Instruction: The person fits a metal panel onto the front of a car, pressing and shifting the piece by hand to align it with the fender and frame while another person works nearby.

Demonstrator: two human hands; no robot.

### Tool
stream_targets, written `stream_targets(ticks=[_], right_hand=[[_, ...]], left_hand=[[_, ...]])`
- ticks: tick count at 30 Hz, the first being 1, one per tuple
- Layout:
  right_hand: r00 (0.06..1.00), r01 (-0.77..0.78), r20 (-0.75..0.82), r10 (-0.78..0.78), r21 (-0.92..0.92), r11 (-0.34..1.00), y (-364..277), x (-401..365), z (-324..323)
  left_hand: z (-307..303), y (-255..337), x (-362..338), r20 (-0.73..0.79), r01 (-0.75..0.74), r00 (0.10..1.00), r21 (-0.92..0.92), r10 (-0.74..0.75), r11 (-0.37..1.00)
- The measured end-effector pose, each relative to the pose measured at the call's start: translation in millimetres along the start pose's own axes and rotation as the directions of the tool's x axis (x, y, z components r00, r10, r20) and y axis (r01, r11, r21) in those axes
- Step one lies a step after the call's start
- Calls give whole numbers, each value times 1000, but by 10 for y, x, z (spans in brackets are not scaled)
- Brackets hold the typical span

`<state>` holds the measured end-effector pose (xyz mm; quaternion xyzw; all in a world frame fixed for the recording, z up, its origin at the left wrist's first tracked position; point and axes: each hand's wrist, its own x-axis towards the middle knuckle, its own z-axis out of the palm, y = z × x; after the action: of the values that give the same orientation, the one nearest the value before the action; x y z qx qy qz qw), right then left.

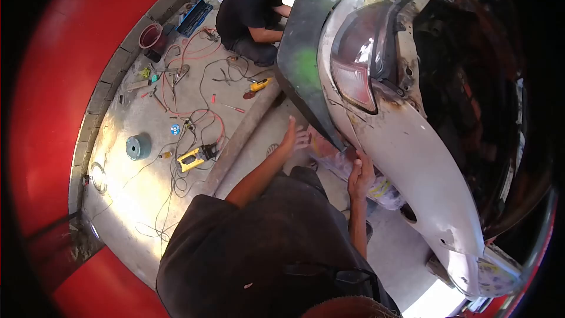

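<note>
My left hand (295,137) is open with its fingers spread, left of the lower tip of a dark panel with green patches (300,65). Nothing shows in that hand. My right hand (361,178) is raised at the panel's lower corner, beside the pale car body (406,153). Its fingers point upward and its thumb stands apart; whether the fingertips touch the panel or the body is unclear. Above the hands, a tail light (356,76) sits in the pale bodywork. Under the panel is a wrapped, patterned bundle (385,194), partly hidden by my right hand.
A person in dark clothes (244,12) sits on the floor behind the panel. Yellow power tools (191,159), red hoses, cables and hand tools lie at the left. A round green container (138,146), a red bucket (153,38) and a block edging (94,106) stand farther left.
</note>
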<state>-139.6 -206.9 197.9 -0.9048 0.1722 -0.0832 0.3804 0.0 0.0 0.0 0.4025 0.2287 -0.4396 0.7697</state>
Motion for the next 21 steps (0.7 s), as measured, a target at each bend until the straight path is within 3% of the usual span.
stream_targets(ticks=[2, 3, 5, 11, 14, 17, 21], right_hand=[[1000, 4, -4, -4, -75, 997, 70, -26, 23], [1000, 14, -26, -15, -33, 999, -36, 151, 557], [1000, -6, -31, 4, -53, 999, 122, 138, 679], [992, 91, -51, -112, -308, 947, 293, 314, 909], [999, 20, -43, -32, -262, 965, 262, 340, 881], [996, 33, -73, -52, -240, 970, 246, 320, 852], [978, 107, -158, -137, -187, 977, 345, 257, 880]], left_hand=[[196, -184, -16, 10, -6, 1000, -39, 6, 999], [-153, 208, 32, -20, -21, 1000, -32, 20, 999], [-52, 72, 23, -41, 29, 999, -102, -33, 994], [216, 154, -51, -11, 70, 997, -44, -71, 997], [284, 131, 102, 36, 81, 996, -41, -80, 996], [410, 172, 119, 90, 104, 991, -15, -102, 994], [399, 100, 119, 44, 134, 990, -23, -132, 991]])
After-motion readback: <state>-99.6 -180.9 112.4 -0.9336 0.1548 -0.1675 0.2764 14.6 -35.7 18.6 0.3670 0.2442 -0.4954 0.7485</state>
